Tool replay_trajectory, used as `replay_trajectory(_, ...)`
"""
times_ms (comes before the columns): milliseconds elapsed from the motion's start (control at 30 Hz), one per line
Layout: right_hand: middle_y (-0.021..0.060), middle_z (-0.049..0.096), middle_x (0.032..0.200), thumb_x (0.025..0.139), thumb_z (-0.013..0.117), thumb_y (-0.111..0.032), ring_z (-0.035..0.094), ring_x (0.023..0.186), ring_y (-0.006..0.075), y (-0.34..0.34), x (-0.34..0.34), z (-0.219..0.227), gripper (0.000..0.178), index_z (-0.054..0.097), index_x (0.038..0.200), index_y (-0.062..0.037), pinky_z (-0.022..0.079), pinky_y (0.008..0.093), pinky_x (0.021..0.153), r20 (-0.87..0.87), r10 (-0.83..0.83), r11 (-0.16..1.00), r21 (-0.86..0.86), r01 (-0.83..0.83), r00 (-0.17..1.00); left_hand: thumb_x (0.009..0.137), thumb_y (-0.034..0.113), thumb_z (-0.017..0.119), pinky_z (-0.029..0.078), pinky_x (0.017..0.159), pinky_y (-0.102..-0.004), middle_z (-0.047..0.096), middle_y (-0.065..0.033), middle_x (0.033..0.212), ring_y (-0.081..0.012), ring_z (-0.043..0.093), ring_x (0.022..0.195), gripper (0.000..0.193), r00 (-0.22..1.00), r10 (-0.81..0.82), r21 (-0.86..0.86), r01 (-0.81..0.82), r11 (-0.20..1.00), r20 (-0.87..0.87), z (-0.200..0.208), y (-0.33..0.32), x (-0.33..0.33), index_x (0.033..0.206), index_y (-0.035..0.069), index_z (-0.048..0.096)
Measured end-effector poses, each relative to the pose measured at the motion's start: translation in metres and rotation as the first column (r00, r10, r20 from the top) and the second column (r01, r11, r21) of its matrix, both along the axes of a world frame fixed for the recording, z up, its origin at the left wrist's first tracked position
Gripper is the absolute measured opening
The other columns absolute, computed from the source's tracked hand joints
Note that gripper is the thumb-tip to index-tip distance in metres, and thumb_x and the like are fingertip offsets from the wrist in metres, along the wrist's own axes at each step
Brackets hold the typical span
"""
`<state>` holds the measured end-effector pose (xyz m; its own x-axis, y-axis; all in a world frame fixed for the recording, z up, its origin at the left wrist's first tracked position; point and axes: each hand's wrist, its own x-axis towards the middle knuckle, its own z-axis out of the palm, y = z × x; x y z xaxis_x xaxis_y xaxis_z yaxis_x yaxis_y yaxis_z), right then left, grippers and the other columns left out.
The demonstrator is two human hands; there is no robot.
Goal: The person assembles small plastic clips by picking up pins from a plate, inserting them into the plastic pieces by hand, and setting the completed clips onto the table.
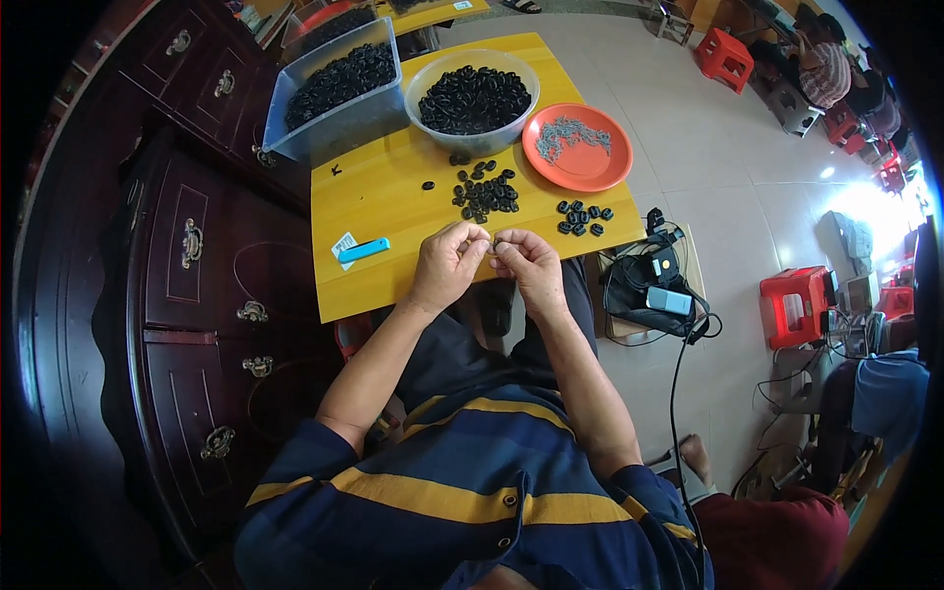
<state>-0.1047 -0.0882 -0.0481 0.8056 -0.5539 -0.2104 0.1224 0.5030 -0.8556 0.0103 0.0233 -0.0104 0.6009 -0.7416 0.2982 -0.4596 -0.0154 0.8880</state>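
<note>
Both hands meet fingertip to fingertip just over the near edge of the yellow table [379, 187]. My left hand [447, 264] is pinched closed; whatever lies in its fingertips is too small to make out. Between the thumb and fingers of my right hand [531, 268] sits a small black piece [496, 245], mostly covered. Beyond the hands lies a loose pile of black oval ring-like pieces [484, 195]. A smaller group of similar black pieces [582, 218] rests to the right. The red plate [624, 165] holds a heap of small grey parts [570, 140].
At the back stand a clear round bowl [532, 74] and a bluish plastic bin [339, 138], both full of black pieces. A turquoise-handled tool [364, 250] lies at left. Dark wooden cabinets [187, 236] flank the table. Right are a cabled black bag [639, 280] and red stools [793, 307].
</note>
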Motion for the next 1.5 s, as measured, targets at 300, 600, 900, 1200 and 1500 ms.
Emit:
replay_trajectory(300, 0.0054, 0.072, 0.094, 0.094, 0.066, -0.009, 0.066, 0.079, 0.0103, 0.002, 0.002, 0.001, 0.018, 0.065, 0.11, 0.0001, 0.052, 0.0231, 0.073, -0.011, -0.022, 0.999, -0.028, 0.022, 1.0, 0.09, 0.003, 0.067, 0.051, 0.066, -0.0285, 0.067, -0.0088, 0.084, -0.0142, 0.063, 0.073, 0.006, 0.994, -0.015, 0.095, 0.005, 0.996, 0.11, 0.001, 0.001, 0.003, 0.094, -0.002, 0.065)
replay_trajectory(600, 0.0056, 0.071, 0.091, 0.094, 0.067, -0.008, 0.066, 0.079, 0.0106, 0.005, 0.005, -0.002, 0.016, 0.066, 0.107, 0.0019, 0.053, 0.0232, 0.074, -0.023, -0.052, 0.997, -0.065, 0.05, 0.998, 0.089, -0.002, 0.067, 0.051, 0.066, -0.025, 0.067, -0.0072, 0.085, -0.0109, 0.061, 0.071, 0.004, 0.99, -0.017, 0.141, -0.003, 0.99, 0.139, -0.005, 0.002, 0.006, 0.092, -0.002, 0.066)
replay_trajectory(900, 0.0062, 0.072, 0.097, 0.097, 0.065, -0.009, 0.067, 0.081, 0.0111, -0.003, -0.001, -0.017, 0.014, 0.062, 0.11, -0.003, 0.054, 0.0236, 0.074, 0.035, -0.054, 0.998, 0.044, 0.053, 0.998, 0.082, 0.004, 0.072, 0.052, 0.061, -0.0304, 0.07, -0.01, 0.088, -0.0166, 0.064, 0.063, 0.03, 0.997, 0.011, 0.091, -0.004, 0.996, -0.08, -0.024, 0.008, 0.03, 0.111, 0.001, 0.067)
replay_trajectory(1200, 0.0082, 0.072, 0.099, 0.098, 0.064, -0.008, 0.067, 0.081, 0.0124, -0.011, -0.004, -0.016, 0.014, 0.061, 0.11, -0.0026, 0.055, 0.0248, 0.075, 0.026, -0.067, 0.996, 0.06, 0.065, 0.997, 0.082, 0.015, 0.073, 0.054, 0.072, -0.0423, 0.065, -0.0103, 0.084, -0.0316, 0.065, 0.078, 0.03, 0.901, 0.014, 0.358, -0.186, 0.915, 0.433, -0.028, -0.015, 0.065, 0.111, 0.008, 0.07)
replay_trajectory(1500, 0.0078, 0.072, 0.099, 0.098, 0.063, -0.01, 0.067, 0.08, 0.0117, -0.016, -0.003, -0.014, 0.014, 0.061, 0.11, -0.0032, 0.054, 0.0235, 0.074, -0.005, -0.065, 0.997, 0.04, 0.065, 0.998, 0.084, 0.015, 0.071, 0.055, 0.072, -0.0411, 0.067, -0.0093, 0.089, -0.029, 0.067, 0.081, 0.02, 0.897, 0.007, 0.357, -0.182, 0.916, 0.441, -0.03, -0.021, 0.065, 0.102, 0.009, 0.071)
